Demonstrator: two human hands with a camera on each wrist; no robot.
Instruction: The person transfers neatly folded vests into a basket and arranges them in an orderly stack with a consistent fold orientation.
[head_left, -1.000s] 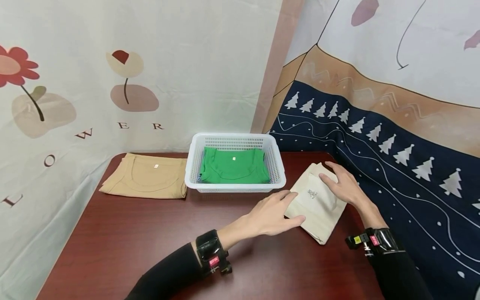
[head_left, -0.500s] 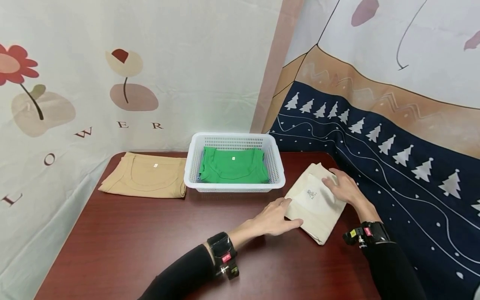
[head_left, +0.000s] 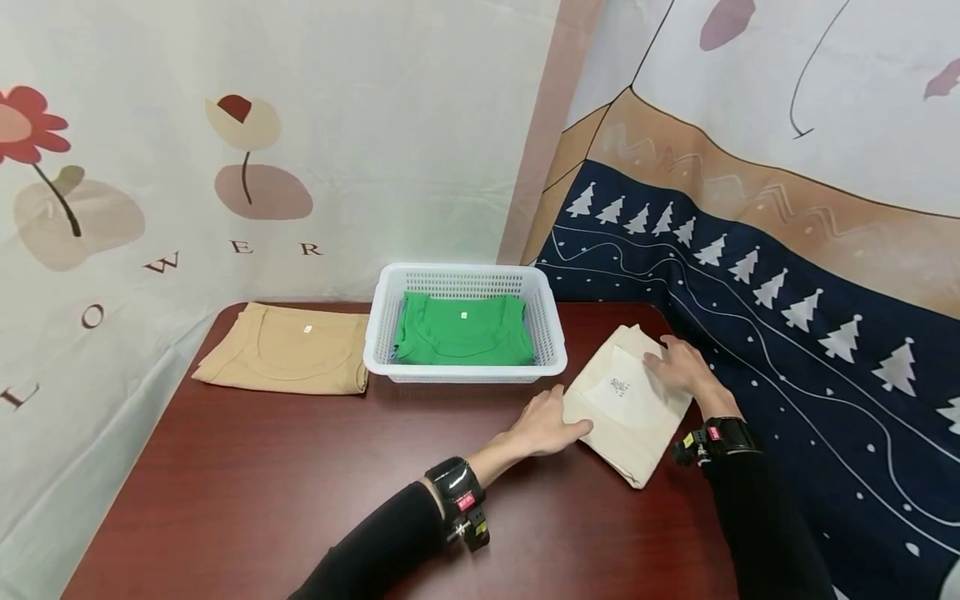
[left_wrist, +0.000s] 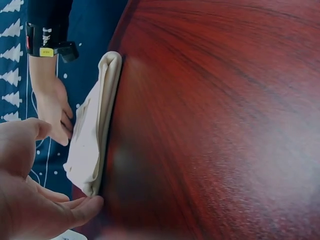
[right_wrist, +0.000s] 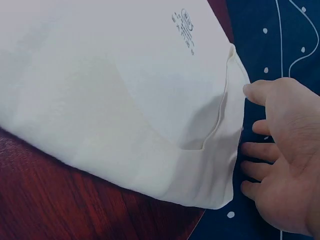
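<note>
A folded cream shirt with small dark print near its neckline lies slantwise on the table's right side. At its left edge is my left hand, thumb spread and fingertips right at the fold. The left wrist view shows those fingers low beside the bottom layer. My right hand is at the shirt's opposite edge, its thumb tip by the fabric. In the right wrist view its fingers are apart from one another and lie just outside the shirt's edge. Neither hand grips the cloth.
Behind stands a white plastic basket with a folded green shirt in it. To its left lies a folded tan shirt. A dark blue patterned cloth borders the reddish-brown table on the right.
Both hands have closed in slightly on the cream shirt's edges. My right hand has shifted from over the shirt toward its outer side. The shirt stays in place.
</note>
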